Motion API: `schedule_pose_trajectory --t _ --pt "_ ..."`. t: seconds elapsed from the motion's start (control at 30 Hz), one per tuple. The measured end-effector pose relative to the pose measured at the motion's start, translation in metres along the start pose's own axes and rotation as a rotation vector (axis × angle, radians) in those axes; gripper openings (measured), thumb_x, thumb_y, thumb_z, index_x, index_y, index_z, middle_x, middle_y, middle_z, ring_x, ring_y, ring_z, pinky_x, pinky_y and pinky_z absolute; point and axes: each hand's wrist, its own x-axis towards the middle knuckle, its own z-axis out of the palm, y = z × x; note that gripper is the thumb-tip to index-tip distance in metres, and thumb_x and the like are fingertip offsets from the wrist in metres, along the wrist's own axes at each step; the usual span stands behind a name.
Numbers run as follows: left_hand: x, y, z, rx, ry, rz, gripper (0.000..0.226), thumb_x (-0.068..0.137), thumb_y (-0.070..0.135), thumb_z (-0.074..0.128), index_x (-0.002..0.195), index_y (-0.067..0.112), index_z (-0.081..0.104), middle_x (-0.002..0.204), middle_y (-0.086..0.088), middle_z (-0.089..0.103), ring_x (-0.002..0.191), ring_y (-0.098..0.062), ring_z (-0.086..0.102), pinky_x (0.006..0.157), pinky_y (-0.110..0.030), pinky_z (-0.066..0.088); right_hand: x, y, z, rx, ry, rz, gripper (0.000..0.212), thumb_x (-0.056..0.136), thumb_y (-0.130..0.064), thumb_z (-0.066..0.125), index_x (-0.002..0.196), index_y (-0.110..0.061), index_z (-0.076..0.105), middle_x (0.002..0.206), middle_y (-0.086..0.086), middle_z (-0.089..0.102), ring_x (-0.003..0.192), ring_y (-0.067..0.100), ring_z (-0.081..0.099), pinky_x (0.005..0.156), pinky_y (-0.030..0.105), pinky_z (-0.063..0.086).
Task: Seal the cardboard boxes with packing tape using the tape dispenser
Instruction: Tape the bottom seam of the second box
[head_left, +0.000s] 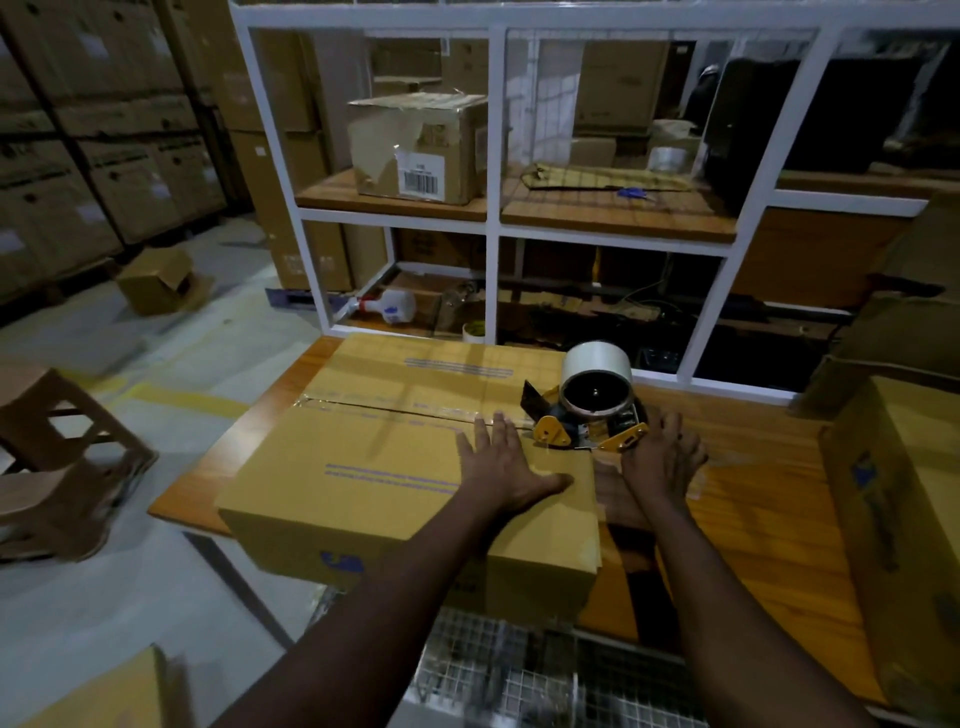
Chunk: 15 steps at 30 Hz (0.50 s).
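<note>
The left hand (506, 467) lies flat with fingers spread on the lid of the cardboard box (363, 483) on the desk (737, 514). The right hand (665, 460) is at the rear of the tape dispenser (592, 402), though I cannot tell whether it grips. The yellow dispenser, carrying a white roll, sits at the right end of the box's centre seam (395, 410).

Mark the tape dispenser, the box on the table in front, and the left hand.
tape dispenser (595, 400): head view, dark hub of the tape roll.
cardboard box (389, 457): head view, near top flap.
left hand (506, 467): head view, back of the hand.
</note>
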Motion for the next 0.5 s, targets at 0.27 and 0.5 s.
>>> schedule_pose_trajectory --t 0.27,0.5 --pt "-0.011 0.045 0.0 -0.117 0.008 -0.158 0.144 0.057 0.102 0.027 0.154 0.003 -0.01 0.16 -0.018 -0.024 0.145 -0.043 -0.024 0.106 -0.071 -0.017 -0.004 0.001 -0.005 0.022 -0.037 -0.025 0.054 0.082 -0.017 0.066 0.133 -0.021 0.047 0.125 0.013 0.045 0.11 0.039 0.043 0.099 0.047 0.027" --pt "-0.002 0.001 -0.006 -0.076 0.049 -0.089 0.143 0.056 0.103 0.026 0.156 0.006 -0.004 0.163 -0.013 -0.017 0.148 -0.039 -0.017 0.11 -0.071 -0.01 -0.013 -0.021 -0.004 -0.01 -0.068 -0.1 0.05 0.085 -0.02 0.065 0.131 -0.017 0.045 0.127 0.011 0.046 0.109 0.034 0.042 0.094 0.044 0.031"
